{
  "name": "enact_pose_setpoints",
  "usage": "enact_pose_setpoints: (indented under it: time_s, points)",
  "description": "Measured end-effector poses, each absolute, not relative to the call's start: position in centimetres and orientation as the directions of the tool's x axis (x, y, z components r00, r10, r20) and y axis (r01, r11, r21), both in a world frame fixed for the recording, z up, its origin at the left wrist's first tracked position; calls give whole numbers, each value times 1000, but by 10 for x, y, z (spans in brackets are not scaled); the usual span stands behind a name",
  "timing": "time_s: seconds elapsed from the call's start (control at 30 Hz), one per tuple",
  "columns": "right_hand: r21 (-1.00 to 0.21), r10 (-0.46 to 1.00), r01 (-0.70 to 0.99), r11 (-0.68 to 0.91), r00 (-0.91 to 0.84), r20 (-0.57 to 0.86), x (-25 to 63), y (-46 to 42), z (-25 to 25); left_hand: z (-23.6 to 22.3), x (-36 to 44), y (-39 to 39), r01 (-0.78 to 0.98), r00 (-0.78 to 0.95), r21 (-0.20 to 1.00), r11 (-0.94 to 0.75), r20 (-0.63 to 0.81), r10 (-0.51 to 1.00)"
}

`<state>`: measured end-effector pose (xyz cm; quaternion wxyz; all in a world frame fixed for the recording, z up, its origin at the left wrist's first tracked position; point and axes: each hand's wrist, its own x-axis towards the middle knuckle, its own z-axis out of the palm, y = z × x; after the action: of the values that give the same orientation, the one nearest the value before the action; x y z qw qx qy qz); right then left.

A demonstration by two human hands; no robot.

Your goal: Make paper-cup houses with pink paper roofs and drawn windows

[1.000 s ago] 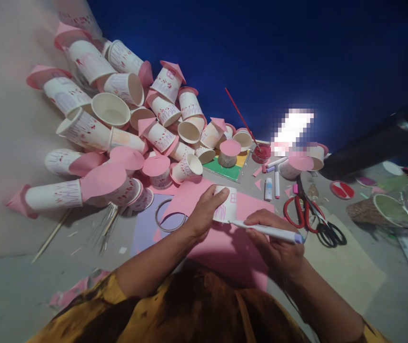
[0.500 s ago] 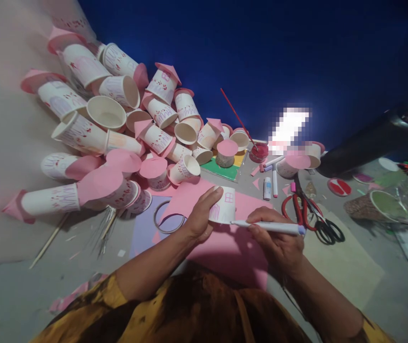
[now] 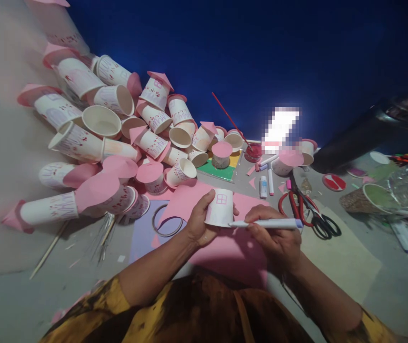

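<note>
A white paper cup (image 3: 222, 212), upside down with a pink window drawn near its top, is held in my left hand (image 3: 203, 220). The thumb presses its left side, and fingertips show behind its right side. My right hand (image 3: 277, 238) grips a white marker (image 3: 278, 223) with a lavender end, lying nearly level. Its tip touches or almost touches the cup's lower right rim; I cannot tell which. Below both hands lies a large pink paper sheet (image 3: 232, 257). Part of the drawing wraps out of sight on the cup's left side.
Decorated cups with pink paper cones (image 3: 78, 78) pile up at the left and back. Scissors (image 3: 323, 226) lie right of my right hand. A grey ring (image 3: 154, 228) rests on lavender paper (image 3: 137, 245). A brush stands in a red paint pot (image 3: 253, 152). A glue stick (image 3: 263, 187) lies behind.
My left hand has turned the cup, so the pink window sits farther left and fresh blank wall faces the marker. The marker stays at the rim. The whole view has shifted slightly.
</note>
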<state>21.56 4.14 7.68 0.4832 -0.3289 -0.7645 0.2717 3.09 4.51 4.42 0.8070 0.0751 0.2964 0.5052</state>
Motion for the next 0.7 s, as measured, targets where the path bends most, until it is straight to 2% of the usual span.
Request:
enact_pose_setpoints:
  time_s: [0.17, 0.37, 0.47, 0.57, 0.7]
  points:
    - [-736, 766, 239, 633, -331, 551, 218, 41, 76, 43, 31, 45, -760, 314, 449, 471, -381, 870]
    - [-715, 737, 202, 669, -303, 604, 215, 40, 75, 42, 32, 45, -687, 188, 627, 368, -335, 923]
    - [-708, 723, 196, 678, -352, 595, 211, 39, 78, 43, 32, 44, -651, 150, 681, 337, -320, 935]
    - [-736, 742, 195, 649, -374, 556, 209, 39, 78, 44, 33, 44, -634, 136, 701, 328, -317, 939]
    - [-737, 754, 192, 648, -300, 585, 209, 39, 76, 45, 33, 43, -642, 130, 689, 337, -336, 933]
